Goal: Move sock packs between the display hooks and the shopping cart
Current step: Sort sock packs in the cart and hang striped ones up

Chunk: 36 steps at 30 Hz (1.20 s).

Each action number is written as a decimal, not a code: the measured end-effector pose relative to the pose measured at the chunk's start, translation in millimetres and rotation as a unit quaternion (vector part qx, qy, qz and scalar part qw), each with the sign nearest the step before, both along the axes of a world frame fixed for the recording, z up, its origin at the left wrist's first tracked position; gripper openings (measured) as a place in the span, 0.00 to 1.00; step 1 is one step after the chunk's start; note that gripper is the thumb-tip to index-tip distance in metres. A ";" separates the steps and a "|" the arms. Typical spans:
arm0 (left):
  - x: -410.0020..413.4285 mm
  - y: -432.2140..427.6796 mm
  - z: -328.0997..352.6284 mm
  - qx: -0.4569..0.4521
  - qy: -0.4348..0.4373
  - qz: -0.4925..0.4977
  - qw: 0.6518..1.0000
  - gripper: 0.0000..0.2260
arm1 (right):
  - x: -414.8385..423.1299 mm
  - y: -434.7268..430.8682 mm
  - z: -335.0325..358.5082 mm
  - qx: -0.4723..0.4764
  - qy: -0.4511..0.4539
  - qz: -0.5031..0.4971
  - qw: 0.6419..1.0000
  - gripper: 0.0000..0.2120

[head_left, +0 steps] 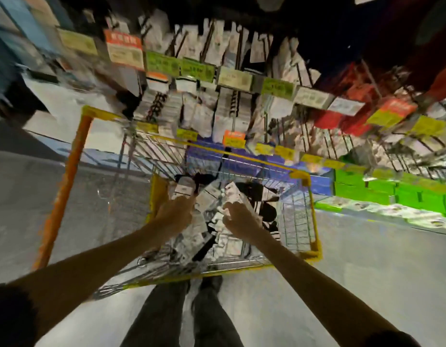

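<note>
Where the hands are: both down inside the cart (314,221), left hand (175,216) by its 9 o'clock wall, right hand (240,217) nearer the middle, the two apart.
Left hand: fingers stretched toward 1 o'clock, tips at the near edge of a white pack (183,191); blur hides whether they pinch it or only touch it.
Right hand: fingers curled down over the pile (211,229); whether that is a grasp or an empty curl, I cannot tell.
White pack: on top of the pile at the cart's far-left corner, just past the left fingertips at 12 to 1 o'clock; its long axis seems to run 12–6, toward the hooks.
Nearer hand: the left; the right lies off at 3 o'clock of it.
Pile: white and black-striped socks heaped loose in the cart, some at 3 o'clock of the right hand.
Hooks (204,48): at 12 o'clock, beyond and above the cart's far rim, hung thick with stock, tags (198,68) at their tips.
Next move, likely: the left hand closes on the white pack's near end and lifts it toward 12 o'clock.
Risk: neighbours in the pile dragging up with it.
</note>
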State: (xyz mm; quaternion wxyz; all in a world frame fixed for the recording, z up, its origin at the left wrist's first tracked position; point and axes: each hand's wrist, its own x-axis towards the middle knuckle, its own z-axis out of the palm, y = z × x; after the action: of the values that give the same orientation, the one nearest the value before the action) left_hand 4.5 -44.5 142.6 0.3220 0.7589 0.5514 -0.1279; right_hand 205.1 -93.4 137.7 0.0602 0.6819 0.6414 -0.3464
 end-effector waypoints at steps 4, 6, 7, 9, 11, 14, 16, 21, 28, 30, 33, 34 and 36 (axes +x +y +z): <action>-1.9 -21.2 -79.8 -0.011 0.055 -0.004 0.998 0.24 | 6.3 -13.8 -73.4 -0.045 -0.006 0.000 0.999 0.21; -0.9 -30.6 -108.9 -0.008 0.063 0.018 0.998 0.27 | 5.9 -17.7 -104.7 -0.057 0.007 -0.006 0.998 0.21; -0.5 -33.3 -123.8 -0.008 0.066 0.025 0.997 0.29 | 4.5 -17.4 -120.5 -0.071 0.009 -0.001 0.997 0.22; -0.7 -33.3 -158.5 -0.008 0.061 0.017 0.998 0.31 | 5.2 -12.6 -155.8 -0.070 0.010 0.017 0.997 0.23; 2.4 -33.3 -187.3 -0.006 0.054 0.033 0.998 0.31 | 2.5 -4.2 -181.9 -0.062 0.016 0.013 0.998 0.24; 10.5 -32.9 -215.0 0.049 0.060 0.070 0.994 0.31 | -2.6 9.0 -215.0 -0.007 0.026 0.018 0.999 0.26; 12.5 -32.9 -221.1 0.110 0.063 0.083 0.989 0.33 | -8.9 16.9 -233.3 0.045 0.030 0.023 0.998 0.26; -4.8 -15.1 -229.6 0.165 0.087 0.106 0.977 0.35 | -28.9 33.8 -263.4 0.165 0.055 0.053 0.983 0.27; -27.6 35.8 -249.4 0.116 0.054 0.120 0.985 0.19 | -49.3 69.1 -273.5 0.112 0.024 0.109 0.987 0.30; -25.0 43.3 -251.6 0.160 0.003 0.109 0.981 0.15 | -46.1 75.5 -279.1 0.121 0.014 0.108 0.987 0.25; -20.7 48.6 -246.5 0.205 -0.084 0.111 0.969 0.11 | -36.3 83.5 -274.6 0.125 0.072 0.047 0.988 0.21; -20.7 52.2 -248.4 0.212 -0.114 0.120 0.963 0.10 | -32.2 85.7 -270.8 0.119 0.111 0.002 0.987 0.18; -18.0 55.8 -240.0 0.230 -0.146 0.158 0.949 0.09 | -20.2 86.6 -259.4 0.122 0.153 -0.080 0.977 0.14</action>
State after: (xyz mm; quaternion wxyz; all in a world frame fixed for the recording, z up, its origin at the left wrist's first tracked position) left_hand -13.4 11.3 -97.3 0.2319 0.7260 0.6254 0.1670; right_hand 184.8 -6.8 -121.7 -0.1505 0.6723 0.6236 -0.3693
